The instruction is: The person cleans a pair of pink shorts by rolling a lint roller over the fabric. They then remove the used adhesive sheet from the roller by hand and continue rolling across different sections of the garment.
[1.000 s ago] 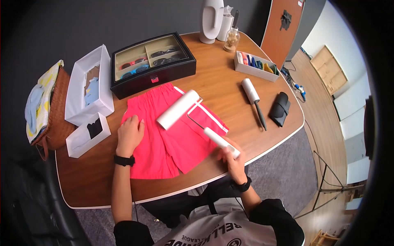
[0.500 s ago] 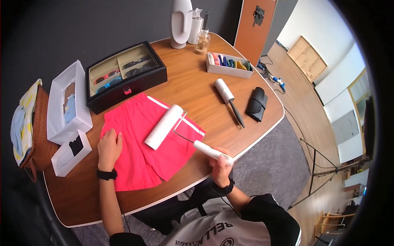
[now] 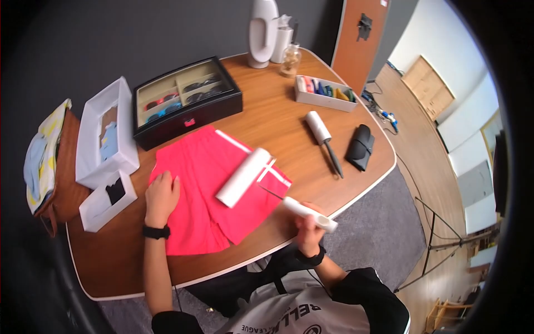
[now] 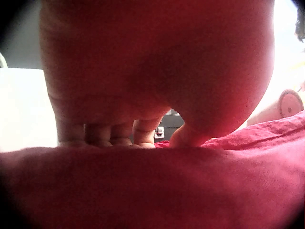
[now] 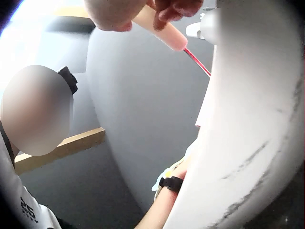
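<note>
Pink shorts [image 3: 192, 195] with a white side stripe lie spread on the wooden table. My left hand [image 3: 162, 195] rests on their left side, fingers extended; in the left wrist view its fingertips [image 4: 143, 138] press into the fabric. A wide lint roller [image 3: 243, 178] with a white sheet lies across the right part of the shorts, over the stripe. My right hand [image 3: 309, 231] grips its white handle [image 3: 303, 209] near the table's front edge. In the right wrist view, fingers [image 5: 178, 8] curl around that handle.
Beyond the shorts stands a black glasses case [image 3: 189, 106]. White boxes [image 3: 108, 167] and a brown basket [image 3: 69, 178] are at left. To the right lie a smaller lint roller [image 3: 322, 139], a black pouch [image 3: 361, 147] and a box of rolled colourful items [image 3: 325, 100].
The lint roller has slid across the shorts to the right and nearer to me, with my right hand holding it. My left hand stays in place on the shorts. The head view has shifted.
</note>
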The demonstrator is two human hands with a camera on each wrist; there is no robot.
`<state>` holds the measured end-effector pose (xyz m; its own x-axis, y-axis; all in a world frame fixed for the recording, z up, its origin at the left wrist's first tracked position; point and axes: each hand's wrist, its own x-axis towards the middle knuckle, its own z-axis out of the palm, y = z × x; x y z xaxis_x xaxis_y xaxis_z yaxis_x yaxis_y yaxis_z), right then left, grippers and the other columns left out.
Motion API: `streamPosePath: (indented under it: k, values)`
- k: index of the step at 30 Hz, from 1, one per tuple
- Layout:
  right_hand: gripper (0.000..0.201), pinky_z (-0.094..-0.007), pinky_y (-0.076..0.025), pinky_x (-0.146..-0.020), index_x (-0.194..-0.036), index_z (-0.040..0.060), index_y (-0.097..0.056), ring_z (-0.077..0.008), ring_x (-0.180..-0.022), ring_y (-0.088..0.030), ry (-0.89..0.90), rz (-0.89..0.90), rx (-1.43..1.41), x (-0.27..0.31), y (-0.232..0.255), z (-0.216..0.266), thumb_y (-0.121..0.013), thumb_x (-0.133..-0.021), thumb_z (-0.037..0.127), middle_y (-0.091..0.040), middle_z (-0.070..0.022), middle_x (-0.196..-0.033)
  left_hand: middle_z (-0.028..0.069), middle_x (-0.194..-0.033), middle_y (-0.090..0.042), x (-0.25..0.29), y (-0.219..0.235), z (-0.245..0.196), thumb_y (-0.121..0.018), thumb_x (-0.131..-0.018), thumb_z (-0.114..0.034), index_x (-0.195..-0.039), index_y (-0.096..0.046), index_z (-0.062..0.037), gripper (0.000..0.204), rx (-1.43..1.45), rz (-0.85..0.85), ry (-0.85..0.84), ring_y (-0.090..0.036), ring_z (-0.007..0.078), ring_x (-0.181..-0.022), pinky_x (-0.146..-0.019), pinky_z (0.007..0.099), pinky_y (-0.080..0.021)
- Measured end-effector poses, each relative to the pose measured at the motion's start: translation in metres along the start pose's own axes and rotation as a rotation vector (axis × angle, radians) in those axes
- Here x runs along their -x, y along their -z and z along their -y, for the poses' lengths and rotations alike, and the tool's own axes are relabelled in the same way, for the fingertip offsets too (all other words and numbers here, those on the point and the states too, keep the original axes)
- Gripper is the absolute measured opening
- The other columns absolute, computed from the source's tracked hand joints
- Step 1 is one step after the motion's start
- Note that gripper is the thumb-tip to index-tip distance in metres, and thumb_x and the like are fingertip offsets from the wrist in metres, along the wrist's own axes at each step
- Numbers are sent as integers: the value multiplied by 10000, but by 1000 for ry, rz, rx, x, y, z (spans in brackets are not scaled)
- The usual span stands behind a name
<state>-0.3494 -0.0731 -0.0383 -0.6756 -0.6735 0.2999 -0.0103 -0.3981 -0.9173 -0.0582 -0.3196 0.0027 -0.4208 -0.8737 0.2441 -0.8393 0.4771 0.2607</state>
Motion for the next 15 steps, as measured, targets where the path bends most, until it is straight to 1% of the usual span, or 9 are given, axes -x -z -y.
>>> streamPosePath:
  k: [1,3,5,8,9,11,12,13,15]
  values:
    - [385,-222,-441,-587,-1176,10,-592,-110,-686,-542,81,-47,-57,2,-1,-4,-604,-988,346,-630,-85,-937,219,-857,-636,1,-2,2,-572,-967,-248,-888,-546,-14,248,-14,7,25,-641,433,-808,-679,545,-507]
    - [436,-230,-443,-592,-1148,18,-566,-131,-713,-548,137,-133,-95,2,-5,-3,-595,-978,419,-613,-105,-993,216,-857,-638,1,-2,1,-572,-966,-252,-894,-550,-15,249,-4,-12,0,-646,429,-808,-679,538,-516]
    - [424,-229,-419,-575,-1158,10,-570,-116,-687,-537,121,-93,-50,1,-3,-4,-593,-987,397,-602,-92,-920,214,-858,-640,0,-2,0,-572,-965,-253,-895,-551,-17,248,-11,-21,8,-648,427,-804,-677,537,-519]
    - [450,-231,-441,-621,-1313,-34,-524,-101,-700,-529,-186,226,210,-12,-7,17,-591,-1003,285,-611,-68,-894,212,-860,-644,5,-3,0,-572,-965,-255,-896,-551,-19,247,-15,-32,-2,-652,424,-796,-673,536,-524]
    - [450,-231,-441,-621,-1313,-34,-524,-101,-700,-529,-181,229,194,-15,-13,20,-591,-1003,285,-611,-68,-894,212,-861,-645,2,-2,0,-573,-964,-255,-895,-551,-20,246,-13,-35,-10,-655,423,-793,-672,536,-526]
    - [444,-238,-481,-693,-1306,-50,-555,-102,-751,-584,-121,409,140,-24,-24,24,-671,-950,188,-643,-62,-869,208,-857,-647,0,-1,-1,-574,-965,-255,-899,-560,-18,246,-35,-37,0,-660,416,-790,-670,532,-529]
    - [425,-271,-501,-780,-1286,-44,-576,-135,-843,-628,-160,431,171,-25,-22,27,-692,-924,147,-673,-84,-926,206,-853,-646,0,-1,0,-575,-965,-254,-904,-567,-16,246,-27,-35,2,-661,413,-788,-671,529,-530]
    - [425,-271,-501,-780,-1286,-44,-576,-135,-843,-628,-153,437,167,-24,-20,26,-692,-924,147,-673,-84,-926,204,-849,-646,0,-3,0,-576,-965,-253,-908,-574,-14,246,-16,-30,6,-663,410,-787,-671,527,-532]
    - [400,-300,-503,-846,-1245,-37,-608,-174,-936,-652,-140,372,312,-23,-20,21,-720,-904,140,-698,-107,-1029,201,-842,-644,1,-2,-1,-580,-963,-253,-914,-584,-10,248,-16,-45,10,-665,400,-782,-666,519,-534]
